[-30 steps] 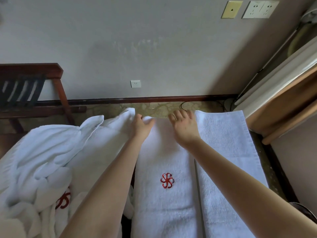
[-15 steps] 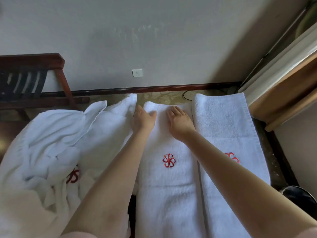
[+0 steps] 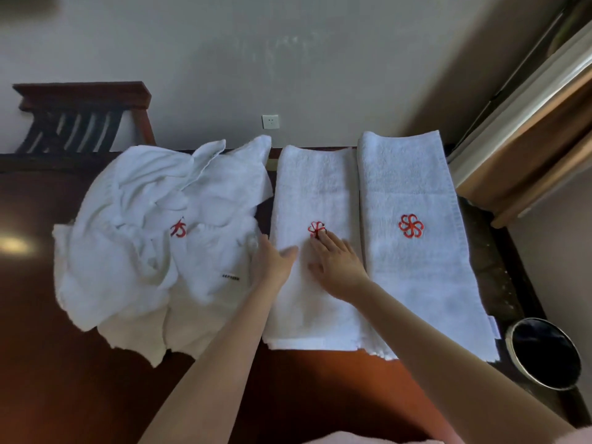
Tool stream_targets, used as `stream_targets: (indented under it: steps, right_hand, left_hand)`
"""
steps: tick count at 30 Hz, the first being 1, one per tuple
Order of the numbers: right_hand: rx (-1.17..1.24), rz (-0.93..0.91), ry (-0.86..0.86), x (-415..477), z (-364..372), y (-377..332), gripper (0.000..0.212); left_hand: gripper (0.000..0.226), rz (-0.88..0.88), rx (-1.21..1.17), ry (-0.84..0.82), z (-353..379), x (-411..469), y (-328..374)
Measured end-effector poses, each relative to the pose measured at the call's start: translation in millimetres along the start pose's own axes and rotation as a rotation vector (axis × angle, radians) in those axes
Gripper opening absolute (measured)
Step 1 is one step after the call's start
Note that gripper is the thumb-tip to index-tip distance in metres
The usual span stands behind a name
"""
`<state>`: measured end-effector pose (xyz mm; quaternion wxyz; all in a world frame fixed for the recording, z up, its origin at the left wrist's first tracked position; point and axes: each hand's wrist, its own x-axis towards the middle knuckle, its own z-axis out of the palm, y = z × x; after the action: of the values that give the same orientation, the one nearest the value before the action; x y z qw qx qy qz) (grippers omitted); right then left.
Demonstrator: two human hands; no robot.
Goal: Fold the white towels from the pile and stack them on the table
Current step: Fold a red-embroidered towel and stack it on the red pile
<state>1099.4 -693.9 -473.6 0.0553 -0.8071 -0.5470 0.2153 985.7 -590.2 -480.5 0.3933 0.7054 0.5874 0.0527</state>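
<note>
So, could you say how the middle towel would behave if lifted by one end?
Probably floppy: the middle towel is terry like the crumpled pile, so it would likely sag and unfold. Its layered near edge suggests moderate weight.

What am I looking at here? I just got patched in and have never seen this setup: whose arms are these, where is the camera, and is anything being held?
There is no machine: these are a person's two bare arms, filmed by one wide-angle camera worn on their head, looking forward and down. That is the only view. On the dark wooden table lie white towels: a crumpled pile on the left, the middle towel folded long, and the right towel folded alongside it. The left hand lies flat at the middle towel's left edge; the right hand lies flat on it, reaching its red emblem. Both hands are open and hold nothing. A round dark bin stands beside the table at lower right.
</note>
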Motion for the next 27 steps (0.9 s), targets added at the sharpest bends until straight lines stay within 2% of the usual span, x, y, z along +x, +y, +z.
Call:
stream_targets:
  steps: [7, 10, 12, 14, 16, 20, 23, 27]
  right_hand:
    - [-0.015, -0.032, -0.11, -62.8, 25.7, -9.7, 0.066]
    - [-0.046, -0.086, -0.145, -80.3, 30.5, -11.0, 0.08]
    - [-0.096, -0.111, -0.163, -89.0, 31.5, -12.6, 0.096]
    - [-0.166, -0.131, -0.123, -95.8, 33.2, -16.6, 0.102]
    - [-0.2, -0.118, -0.008, -100.4, 33.4, -20.1, 0.088]
    - [-0.225, -0.096, 0.296, -105.5, 22.9, -21.5, 0.044]
    - [-0.269, -0.14, 0.441, -111.7, 16.0, -21.6, 0.039]
    - [-0.301, -0.16, 0.429, -117.8, 12.1, -22.0, 0.034]
  left_hand:
    - [0.077, -0.079, -0.076, -0.112, 9.6, -60.0, -44.2]
    - [0.072, -0.076, -0.091, -0.082, 7.6, -69.3, -54.4]
    - [0.07, -0.088, -0.17, -0.074, 3.6, -71.6, -53.8]
    - [0.064, -0.135, -0.264, -0.095, -1.2, -74.7, -47.7]
    - [0.055, -0.195, -0.303, -0.133, -6.8, -77.0, -40.1]
    - [0.037, -0.222, -0.268, -0.215, -18.4, -76.8, -33.2]
    - [0.03, -0.214, -0.228, -0.22, -22.7, -76.9, -36.2]
    - [0.029, -0.28, -0.203, -0.237, -18.8, -80.6, -44.0]
